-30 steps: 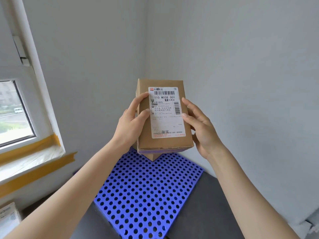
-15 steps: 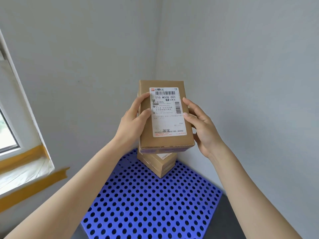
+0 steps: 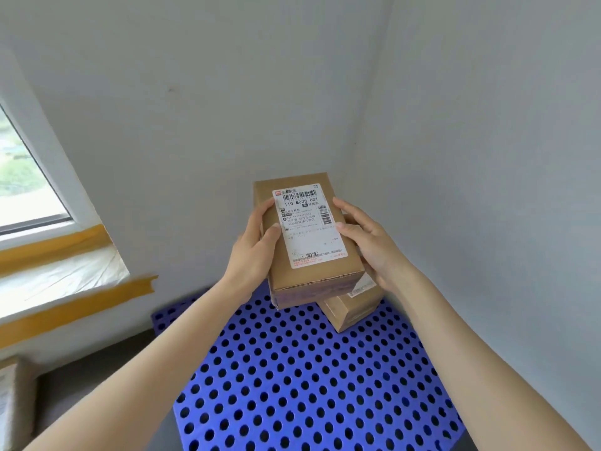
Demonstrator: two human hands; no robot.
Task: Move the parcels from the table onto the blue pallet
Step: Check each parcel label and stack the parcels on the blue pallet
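Two hands hold one labelled cardboard parcel (image 3: 309, 236) in the air above the blue perforated pallet (image 3: 309, 385), label up, long axis running away from the person; left hand (image 3: 252, 255) and right hand (image 3: 374, 245) grip its long sides, fingers curled; a second parcel (image 3: 353, 305) lies on the pallet's far corner

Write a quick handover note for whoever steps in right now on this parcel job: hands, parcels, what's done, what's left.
Left hand and right hand grip the labelled parcel by its sides, in the air over the blue pallet.
Done: one parcel already lies on the pallet at the far corner.
Left: set the held parcel down, probably beside that one; another box shows at the left edge.
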